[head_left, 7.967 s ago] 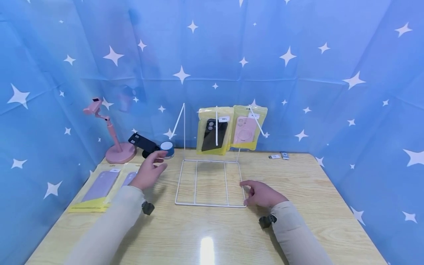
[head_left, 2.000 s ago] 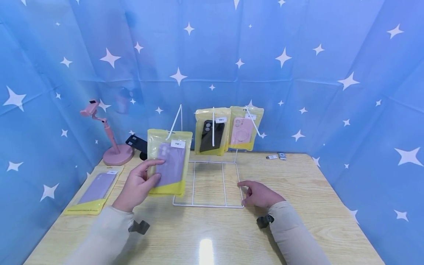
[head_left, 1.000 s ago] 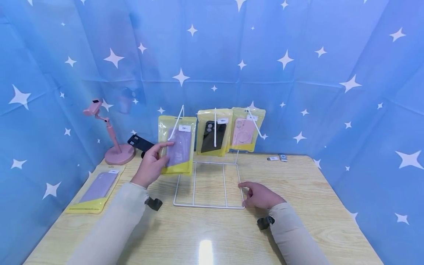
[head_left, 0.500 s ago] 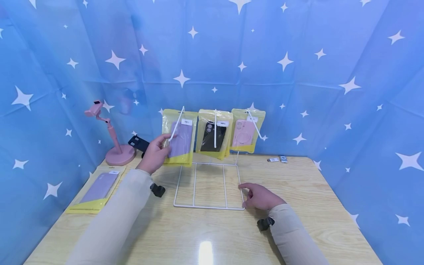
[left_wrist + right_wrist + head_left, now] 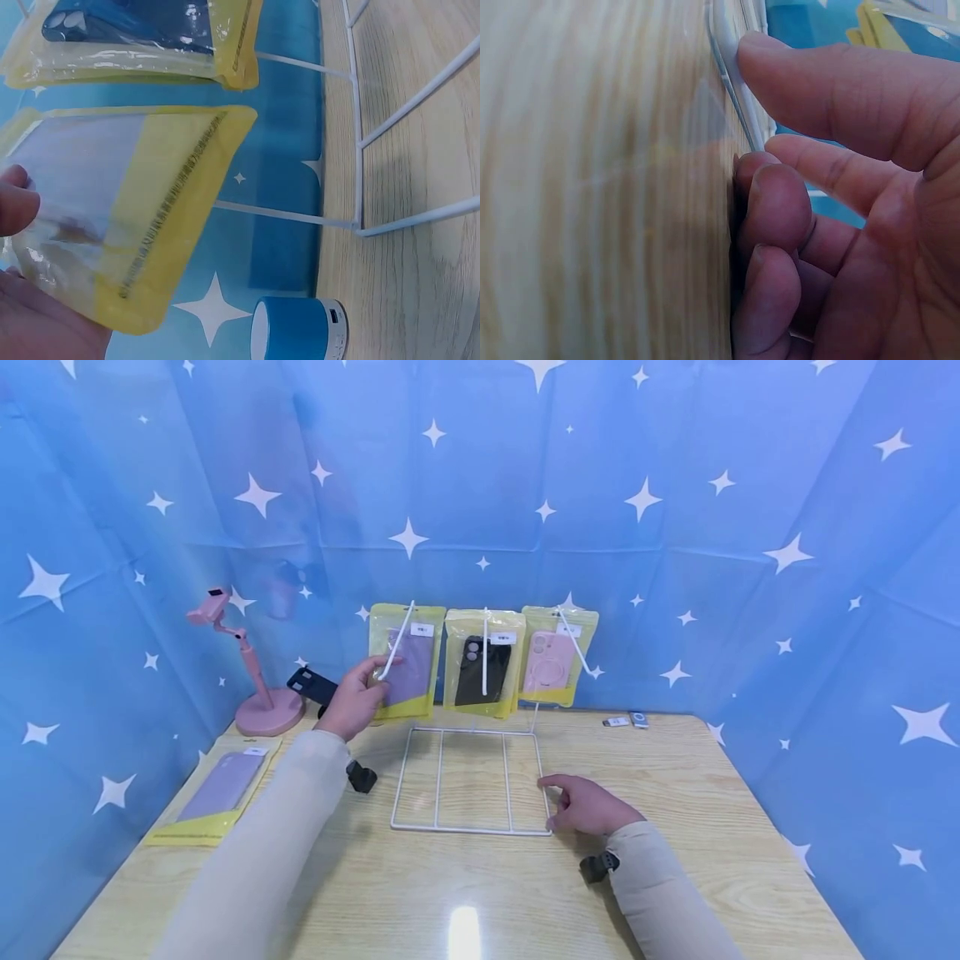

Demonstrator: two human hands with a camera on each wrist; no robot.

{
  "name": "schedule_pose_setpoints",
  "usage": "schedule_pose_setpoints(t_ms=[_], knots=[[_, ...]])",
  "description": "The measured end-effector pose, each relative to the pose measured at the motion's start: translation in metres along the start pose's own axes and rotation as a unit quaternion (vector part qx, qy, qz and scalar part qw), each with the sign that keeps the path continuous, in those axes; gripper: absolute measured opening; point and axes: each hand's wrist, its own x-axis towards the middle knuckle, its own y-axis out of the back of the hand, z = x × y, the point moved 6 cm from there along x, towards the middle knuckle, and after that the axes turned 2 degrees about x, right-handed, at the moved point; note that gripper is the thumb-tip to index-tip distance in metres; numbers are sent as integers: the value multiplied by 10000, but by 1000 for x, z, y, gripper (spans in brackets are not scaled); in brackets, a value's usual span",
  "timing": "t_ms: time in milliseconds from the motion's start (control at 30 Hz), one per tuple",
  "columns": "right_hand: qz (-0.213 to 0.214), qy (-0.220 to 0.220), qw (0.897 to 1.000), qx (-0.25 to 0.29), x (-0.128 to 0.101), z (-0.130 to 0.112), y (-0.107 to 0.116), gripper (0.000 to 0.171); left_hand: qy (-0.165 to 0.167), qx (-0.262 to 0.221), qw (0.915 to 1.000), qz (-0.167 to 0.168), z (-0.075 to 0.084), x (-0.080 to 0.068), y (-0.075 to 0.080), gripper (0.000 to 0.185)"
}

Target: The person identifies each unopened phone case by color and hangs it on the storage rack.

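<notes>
My left hand pinches the lower left side of a yellow-edged clear bag holding a purple phone case. That bag hangs upright at the left prong of a white wire display rack; in the left wrist view its printed yellow bottom tilts outward. Bags with a black phone case and a pink phone case hang from the middle and right prongs. My right hand holds the right rod of the rack's base, its thumb against the rod and other fingers curled by the tabletop.
More bagged purple phone cases lie at the table's left. Behind stand a pink phone stand and a black phone-shaped item. A blue cylindrical speaker shows in the left wrist view. Two small gadgets lie back right.
My left hand has brought one purple-case bag up from the table onto the left prong and slid it back along it. The right hand stays at the rack's base.
</notes>
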Motion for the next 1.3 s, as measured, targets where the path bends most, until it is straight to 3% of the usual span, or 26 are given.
schedule_pose_setpoints(t_ms=[233, 467, 667, 800, 1000, 1133, 1300], knots=[[10, -23, 10000, -46, 0, 1, 0, 70, -63, 382, 9992, -43, -5, -1, 5, 43], [41, -64, 10000, -20, 0, 1, 1, 69, -301, 445, 9982, 256, -17, -11, 22, 42], [50, -46, 10000, -44, -1, 1, 1, 69, -258, 706, 9962, 434, -44, -29, 46, 41], [-14, 5, 10000, -38, -1, -1, 0, 69, -173, 1206, 9909, 579, -61, -48, 70, 42], [-81, 71, 9999, -59, -2, -2, 0, 70, 174, 1882, 9790, 768, -84, -74, 108, 46], [-24, 42, 10000, -55, -2, -2, 3, 70, 597, 2160, 9712, 814, -97, -84, 131, 55], [-41, 17, 10000, -45, -1, -1, 3, 70, 1217, 2616, 9543, 772, -118, -97, 155, 64]])
